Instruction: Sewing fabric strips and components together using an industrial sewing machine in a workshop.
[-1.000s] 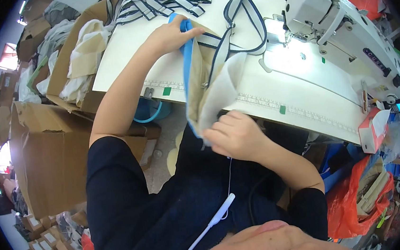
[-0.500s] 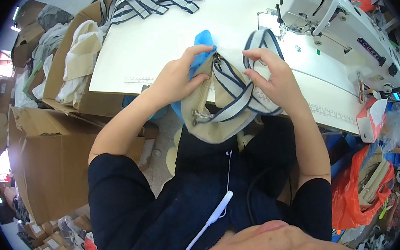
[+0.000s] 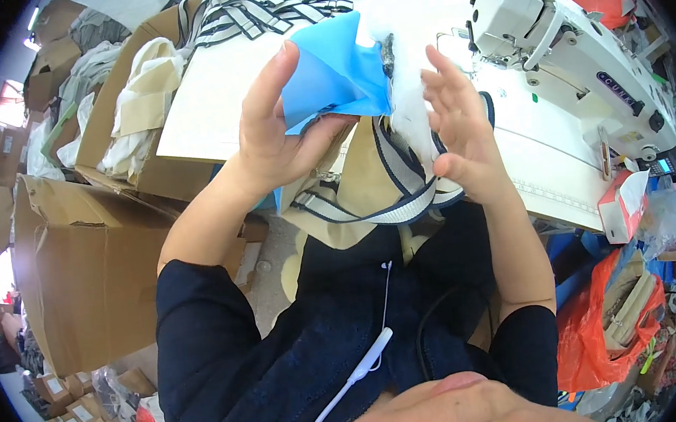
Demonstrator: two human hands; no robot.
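Note:
A beige fabric bag [image 3: 359, 161] with a blue cloth part [image 3: 334, 71] is raised over the table's near edge and my lap. My left hand [image 3: 270, 128] grips it at the left, thumb under the blue cloth and index finger pointing up; its other fingers are hidden. A grey-white strap with dark edges [image 3: 354, 209] loops across the bag's front. White fluffy-looking material [image 3: 411, 104] and a dark strip [image 3: 388, 54] show at the blue cloth's right side. Beside these, my right hand [image 3: 461, 124] is open, its fingers spread, with the strap's loop behind it.
A white sewing machine [image 3: 573, 54] stands on the white table [image 3: 216, 101] at the right. Several striped straps [image 3: 256, 13] lie at the back left. Cardboard boxes [image 3: 86, 273] crowd the left side. A red plastic bag [image 3: 591, 341] hangs at the lower right, below a small red-and-white box [image 3: 621, 210].
The blue cloth has been lifted and turned toward the front, with white material now showing. My right hand has let go of the strap and spread its fingers. My left hand has shifted slightly left.

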